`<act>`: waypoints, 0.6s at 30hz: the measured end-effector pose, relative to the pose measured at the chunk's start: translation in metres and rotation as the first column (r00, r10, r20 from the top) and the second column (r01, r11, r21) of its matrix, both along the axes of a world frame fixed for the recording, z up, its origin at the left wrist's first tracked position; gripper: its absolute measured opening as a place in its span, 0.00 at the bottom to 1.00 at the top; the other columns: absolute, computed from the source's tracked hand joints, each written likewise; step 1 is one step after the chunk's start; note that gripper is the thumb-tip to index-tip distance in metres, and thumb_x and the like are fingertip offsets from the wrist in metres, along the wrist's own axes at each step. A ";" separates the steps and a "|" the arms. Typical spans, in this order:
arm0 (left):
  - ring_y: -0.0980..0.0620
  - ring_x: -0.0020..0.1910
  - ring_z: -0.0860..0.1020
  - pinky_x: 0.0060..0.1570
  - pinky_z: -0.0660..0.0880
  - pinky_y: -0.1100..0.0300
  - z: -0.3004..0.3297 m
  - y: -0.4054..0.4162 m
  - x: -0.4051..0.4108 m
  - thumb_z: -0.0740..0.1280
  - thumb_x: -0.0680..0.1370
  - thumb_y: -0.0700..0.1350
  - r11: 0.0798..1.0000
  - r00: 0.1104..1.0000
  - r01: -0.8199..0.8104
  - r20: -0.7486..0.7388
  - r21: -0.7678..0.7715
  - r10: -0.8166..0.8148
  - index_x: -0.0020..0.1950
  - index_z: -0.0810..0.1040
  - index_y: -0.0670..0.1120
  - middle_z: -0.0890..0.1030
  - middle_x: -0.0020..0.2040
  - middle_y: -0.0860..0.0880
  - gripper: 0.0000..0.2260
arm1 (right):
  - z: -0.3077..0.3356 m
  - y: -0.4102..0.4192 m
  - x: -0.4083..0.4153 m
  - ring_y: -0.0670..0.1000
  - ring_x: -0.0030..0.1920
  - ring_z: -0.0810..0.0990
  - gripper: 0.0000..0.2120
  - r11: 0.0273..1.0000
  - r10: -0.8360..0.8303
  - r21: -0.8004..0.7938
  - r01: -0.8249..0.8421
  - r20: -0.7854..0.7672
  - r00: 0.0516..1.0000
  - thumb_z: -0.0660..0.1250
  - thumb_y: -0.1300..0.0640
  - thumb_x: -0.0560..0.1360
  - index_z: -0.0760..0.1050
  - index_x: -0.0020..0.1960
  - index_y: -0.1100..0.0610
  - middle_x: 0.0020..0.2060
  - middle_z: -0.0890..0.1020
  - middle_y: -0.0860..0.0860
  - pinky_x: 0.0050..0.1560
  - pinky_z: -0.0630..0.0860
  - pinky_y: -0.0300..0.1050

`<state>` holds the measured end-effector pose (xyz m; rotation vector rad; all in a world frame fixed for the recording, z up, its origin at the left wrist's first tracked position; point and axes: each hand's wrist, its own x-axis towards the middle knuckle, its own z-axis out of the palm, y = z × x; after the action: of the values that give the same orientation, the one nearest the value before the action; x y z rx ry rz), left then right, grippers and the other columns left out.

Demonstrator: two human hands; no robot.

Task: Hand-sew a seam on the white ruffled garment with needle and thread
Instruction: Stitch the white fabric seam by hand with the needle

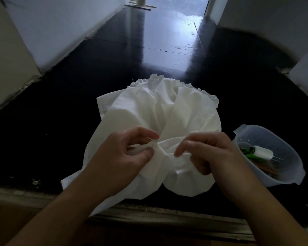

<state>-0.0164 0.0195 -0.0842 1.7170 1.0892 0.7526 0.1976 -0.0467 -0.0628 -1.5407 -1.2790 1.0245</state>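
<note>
The white ruffled garment (155,110) lies bunched on a dark glossy floor, its frilled edge at the far side. My left hand (124,157) pinches a rolled fold of the fabric between thumb and fingers near the middle. My right hand (208,153) grips the cloth just to the right, fingers curled over a folded edge. The two hands are a short gap apart on the same stretch of fabric. No needle or thread shows in either hand.
A clear plastic tub (290,167) stands on the floor at the right, holding a white thread spool (262,152) and green-handled tools. White walls flank the floor on the left and right. A worn ledge (149,215) runs along the near edge.
</note>
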 end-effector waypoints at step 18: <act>0.50 0.46 0.88 0.53 0.83 0.43 0.009 -0.008 0.002 0.73 0.80 0.41 0.982 0.985 0.174 0.021 -0.070 -0.173 0.64 0.80 0.55 0.89 0.44 0.52 0.16 | -0.013 0.010 -0.017 0.40 0.24 0.70 0.06 0.993 0.110 -0.055 -0.108 0.035 0.993 0.68 0.61 0.81 0.82 0.47 0.60 0.24 0.75 0.46 0.28 0.65 0.31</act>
<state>-0.0147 0.0114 -0.0748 1.7171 0.9311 0.6086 0.1809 -0.0369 -0.0761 -1.5504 -1.3853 1.1107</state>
